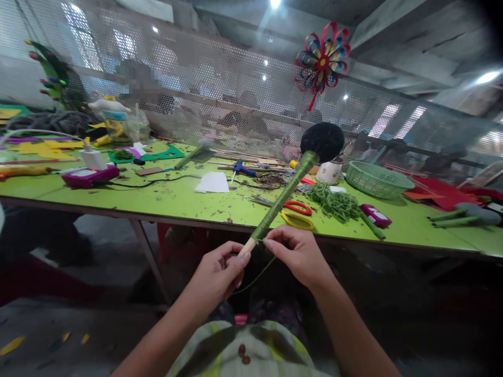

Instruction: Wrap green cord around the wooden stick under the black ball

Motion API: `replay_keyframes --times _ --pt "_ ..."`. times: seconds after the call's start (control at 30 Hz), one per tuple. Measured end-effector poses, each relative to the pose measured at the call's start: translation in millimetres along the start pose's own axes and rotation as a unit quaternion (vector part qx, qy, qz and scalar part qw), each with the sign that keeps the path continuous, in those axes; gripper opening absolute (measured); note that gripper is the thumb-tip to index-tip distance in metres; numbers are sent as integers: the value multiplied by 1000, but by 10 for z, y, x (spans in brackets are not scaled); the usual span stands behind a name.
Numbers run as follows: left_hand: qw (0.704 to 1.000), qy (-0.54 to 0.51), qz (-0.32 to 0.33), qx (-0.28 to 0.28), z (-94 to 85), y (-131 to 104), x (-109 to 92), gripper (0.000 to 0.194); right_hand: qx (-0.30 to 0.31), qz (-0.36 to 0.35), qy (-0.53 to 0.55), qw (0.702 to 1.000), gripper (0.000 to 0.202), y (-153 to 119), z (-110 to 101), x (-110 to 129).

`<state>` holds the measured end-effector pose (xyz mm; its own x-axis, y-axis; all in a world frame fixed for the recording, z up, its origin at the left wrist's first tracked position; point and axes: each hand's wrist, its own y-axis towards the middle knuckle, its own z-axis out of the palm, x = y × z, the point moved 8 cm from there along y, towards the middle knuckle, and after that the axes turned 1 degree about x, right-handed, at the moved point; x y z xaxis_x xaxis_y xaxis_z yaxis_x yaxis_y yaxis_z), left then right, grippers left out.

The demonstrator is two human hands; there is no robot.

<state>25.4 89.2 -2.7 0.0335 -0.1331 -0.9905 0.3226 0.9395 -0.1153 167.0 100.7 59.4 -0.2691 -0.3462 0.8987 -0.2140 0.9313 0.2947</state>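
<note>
A wooden stick [247, 247] slants up and away over the table's front edge, its upper length wrapped in green yarn [281, 201] and a dark round head [322, 142] at its far end. My left hand [222, 267] is closed around the bare lower end. Just to the right, my right hand [294, 251] pinches the green yarn strand where it leaves the wrapping. A loose tail of that strand hangs in a curve below both hands.
On the green table [176, 201] lie scissors [297, 214], a pile of green yarn [334, 201], a green basket [377, 179], a blue glue gun [241, 168], white paper [212, 182] and magenta boxes [91, 176]. A perforated metal screen stands behind.
</note>
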Motion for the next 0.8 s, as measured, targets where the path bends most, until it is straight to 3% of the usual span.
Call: replay_keyframes --times 0.23,0.6,0.8 --pt "996 -57 -21 61 107 -48 -16 26 9 2 62 998 12 -18 39 -36" --pt "993 -83 -24 81 134 -60 -34 24 -19 -12 75 997 12 -15 44 -21" --pt "985 -125 -28 114 166 -53 5 24 -25 13 129 991 17 -22 96 -176"
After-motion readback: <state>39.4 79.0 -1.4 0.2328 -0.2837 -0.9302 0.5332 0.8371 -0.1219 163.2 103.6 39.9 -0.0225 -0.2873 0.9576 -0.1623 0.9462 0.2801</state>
